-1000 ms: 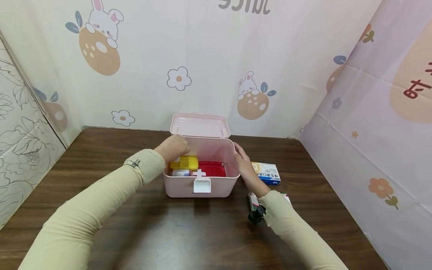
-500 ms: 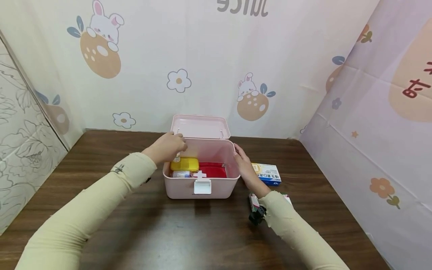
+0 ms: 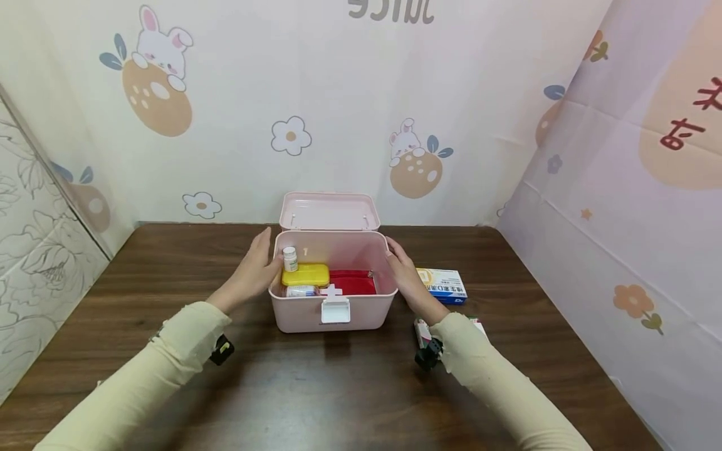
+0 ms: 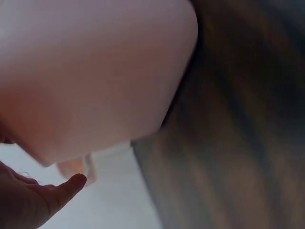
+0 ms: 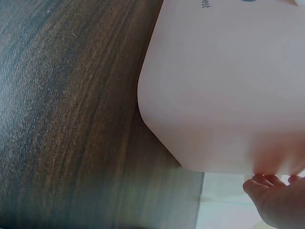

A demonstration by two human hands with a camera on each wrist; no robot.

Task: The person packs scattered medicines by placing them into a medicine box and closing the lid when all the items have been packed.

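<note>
A pink first-aid box (image 3: 299, 318) stands with its lid (image 3: 329, 212) tipped back and a white cross latch (image 3: 335, 307) in front. Inside, a small white pill bottle (image 3: 290, 258) is at the left, above a yellow case (image 3: 307, 274). A white wrapped item (image 3: 301, 290) and a red pouch (image 3: 352, 283) are in there too. My left hand (image 3: 248, 275) is beside the box's left wall, fingers extended, thumb near the rim. On the opposite side, my right hand (image 3: 410, 282) holds the right rim; its fingertips touch the wall in the right wrist view.
A blue and white medicine carton (image 3: 445, 287) lies right of the box on the dark wooden table (image 3: 316, 388). Another small carton (image 3: 422, 333) is partly hidden by the right sleeve. A printed curtain (image 3: 338, 94) hangs close behind the lid.
My left hand has come out of the box, leaving the white pill bottle inside, and has moved left to the outer wall. The right hand stays at the right rim.
</note>
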